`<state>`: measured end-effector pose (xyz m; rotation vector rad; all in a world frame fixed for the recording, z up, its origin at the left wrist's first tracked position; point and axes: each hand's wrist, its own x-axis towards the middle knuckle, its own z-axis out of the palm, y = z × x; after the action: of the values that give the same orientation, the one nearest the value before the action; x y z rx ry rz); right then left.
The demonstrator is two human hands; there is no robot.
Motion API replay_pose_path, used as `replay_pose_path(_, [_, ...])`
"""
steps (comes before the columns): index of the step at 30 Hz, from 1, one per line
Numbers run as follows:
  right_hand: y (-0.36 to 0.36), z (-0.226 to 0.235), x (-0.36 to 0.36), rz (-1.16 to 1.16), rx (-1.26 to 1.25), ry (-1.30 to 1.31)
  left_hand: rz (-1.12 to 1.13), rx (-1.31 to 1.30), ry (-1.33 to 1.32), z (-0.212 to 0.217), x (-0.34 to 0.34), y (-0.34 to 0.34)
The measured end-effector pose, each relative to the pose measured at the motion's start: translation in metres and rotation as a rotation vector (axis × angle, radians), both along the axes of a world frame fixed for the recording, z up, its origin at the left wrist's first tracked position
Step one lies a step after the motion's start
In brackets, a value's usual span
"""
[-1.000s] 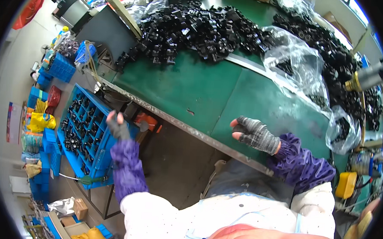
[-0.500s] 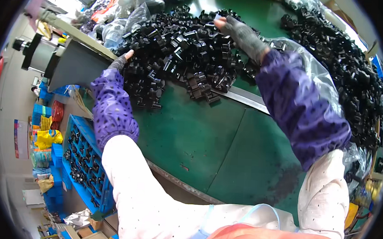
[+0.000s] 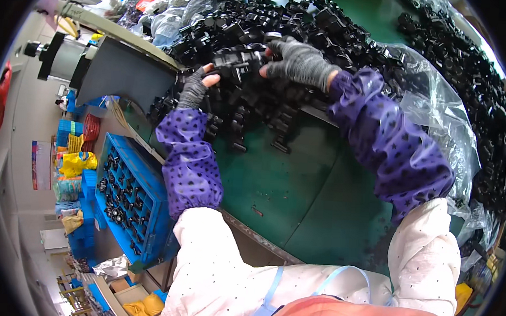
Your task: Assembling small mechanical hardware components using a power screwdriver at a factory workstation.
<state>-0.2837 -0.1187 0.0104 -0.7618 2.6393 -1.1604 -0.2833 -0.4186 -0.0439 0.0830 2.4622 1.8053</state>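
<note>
Between my hands, over the near side of a big heap of glossy black plastic parts [image 3: 323, 24], is a cluster of black plastic parts [image 3: 238, 59]. At its left end, the bare fingertips of my left hand [image 3: 197, 87] are closed against it. My right hand [image 3: 301, 62] comes from the right, with thumb and fingers curled about the other end. Both hands wear grey fingerless gloves below purple patterned sleeve covers. Where one part ends and the heap begins is hard to make out. A few loose parts [image 3: 239, 128] lie on the green table [image 3: 274, 182] nearer to me.
A clear plastic bag [image 3: 438, 122] lies to the right, beside another black heap [image 3: 483, 141]. A grey machine plate [image 3: 126, 74] juts in at the left. Below it stands a blue divided crate [image 3: 159, 204] of black parts. Plastic bags [image 3: 168, 25] fill the far left.
My hands were wide apart on either side of the heap. Both have come inward and now meet at the black parts between them. The view has shifted slightly.
</note>
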Motion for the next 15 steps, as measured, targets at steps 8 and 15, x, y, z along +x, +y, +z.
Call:
replay_pose_path(8, [0.038, -0.014, 0.080, -0.002, 0.150, 0.187, 0.029, 0.040, 0.134, 0.008, 0.075, 0.064])
replay_pose_path(15, [0.097, 0.004, 0.138, -0.046, 0.196, 0.136, -0.246, -0.665, 0.551, 0.029, 0.109, 0.106])
